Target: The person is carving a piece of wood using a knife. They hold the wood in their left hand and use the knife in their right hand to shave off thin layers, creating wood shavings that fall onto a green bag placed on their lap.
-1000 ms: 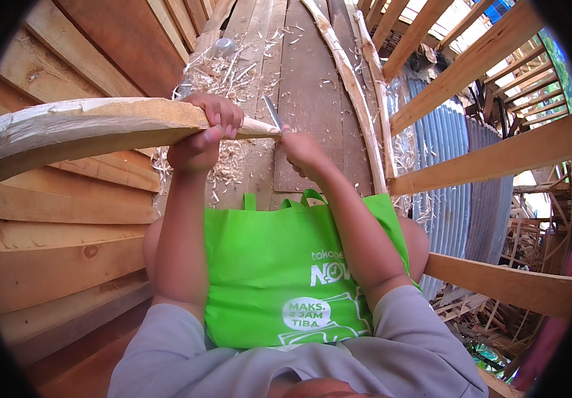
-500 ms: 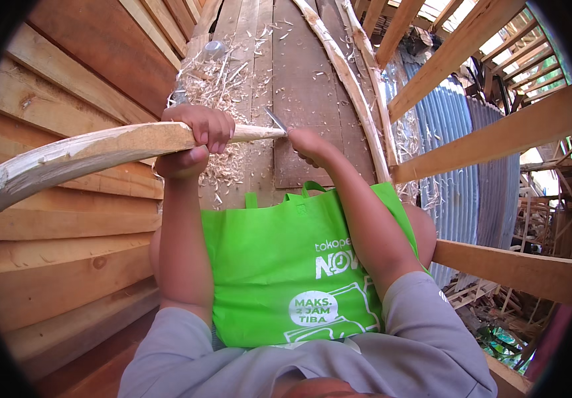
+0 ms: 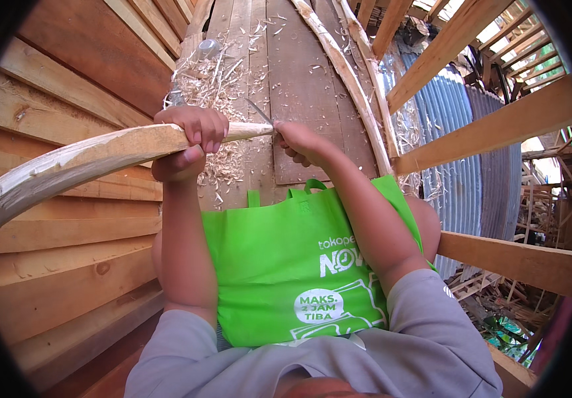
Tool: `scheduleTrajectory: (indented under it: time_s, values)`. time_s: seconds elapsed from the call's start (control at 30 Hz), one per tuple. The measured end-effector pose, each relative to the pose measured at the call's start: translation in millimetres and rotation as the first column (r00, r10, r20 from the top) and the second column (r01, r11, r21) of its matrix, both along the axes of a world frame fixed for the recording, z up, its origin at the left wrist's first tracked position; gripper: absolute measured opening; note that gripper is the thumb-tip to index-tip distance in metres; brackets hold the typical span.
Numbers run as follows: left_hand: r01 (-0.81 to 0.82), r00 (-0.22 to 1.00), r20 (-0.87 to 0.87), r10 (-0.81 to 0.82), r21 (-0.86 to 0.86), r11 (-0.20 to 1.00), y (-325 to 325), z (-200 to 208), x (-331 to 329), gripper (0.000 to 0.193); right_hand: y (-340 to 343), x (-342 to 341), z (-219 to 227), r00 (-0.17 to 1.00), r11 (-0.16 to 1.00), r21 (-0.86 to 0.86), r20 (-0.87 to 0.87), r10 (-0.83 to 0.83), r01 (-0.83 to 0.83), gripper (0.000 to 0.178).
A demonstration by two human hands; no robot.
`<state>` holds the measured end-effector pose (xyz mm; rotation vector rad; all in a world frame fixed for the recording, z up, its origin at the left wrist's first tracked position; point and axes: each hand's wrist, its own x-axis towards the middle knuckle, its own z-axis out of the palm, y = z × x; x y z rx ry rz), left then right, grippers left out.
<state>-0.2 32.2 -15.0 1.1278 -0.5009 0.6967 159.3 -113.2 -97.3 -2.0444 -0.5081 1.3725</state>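
My left hand [image 3: 190, 139] grips a long curved wooden pole [image 3: 80, 162], pale and partly stripped, that runs from the far left edge to a thin tip near the middle. My right hand [image 3: 299, 140] holds a small knife [image 3: 259, 113], its blade resting against the pole's tip just past my left fingers. A bright green cloth bag [image 3: 286, 265] lies spread over my lap beneath both forearms.
Stacked wooden planks [image 3: 47, 265] form a wall on the left. Wood shavings [image 3: 216, 79] litter the plank floor [image 3: 299, 79] ahead. Thin bare poles [image 3: 349, 79] lie to the right, beside timber rails [image 3: 492, 126] and corrugated metal sheeting [image 3: 472, 166].
The view has shifted slightly; the pole tip and both hands sit a little lower and to the left. The knife stays at the tip.
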Motion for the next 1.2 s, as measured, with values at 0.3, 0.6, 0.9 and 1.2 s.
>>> scheduleTrajectory:
  time_s: [0.3, 0.6, 0.9, 1.2]
  values:
    - [0.037, 0.999, -0.024, -0.035, 0.075, 0.996, 1, 0, -1, 0.017, -1, 12, -9, 0.961, 0.999, 0.009, -0.272, -0.040, 0.044, 0.029]
    - [0.025, 1.000, -0.018, -0.023, 0.095, 0.995, 3, -2, -3, 0.017, 0, 1, 7, 0.989, 0.999, 0.022, -0.145, -0.020, 0.024, 0.027]
    - [0.016, 1.000, -0.014, -0.015, 0.090, 0.996, 5, -2, -4, 0.015, -1, 6, -3, 0.966, 0.995, -0.014, -0.240, -0.099, 0.098, 0.022]
    - [0.009, 1.000, -0.017, -0.007, 0.085, 0.996, 7, -3, -9, 0.016, 5, -17, 36, 0.969, 0.995, 0.026, -0.228, -0.090, 0.098, 0.032]
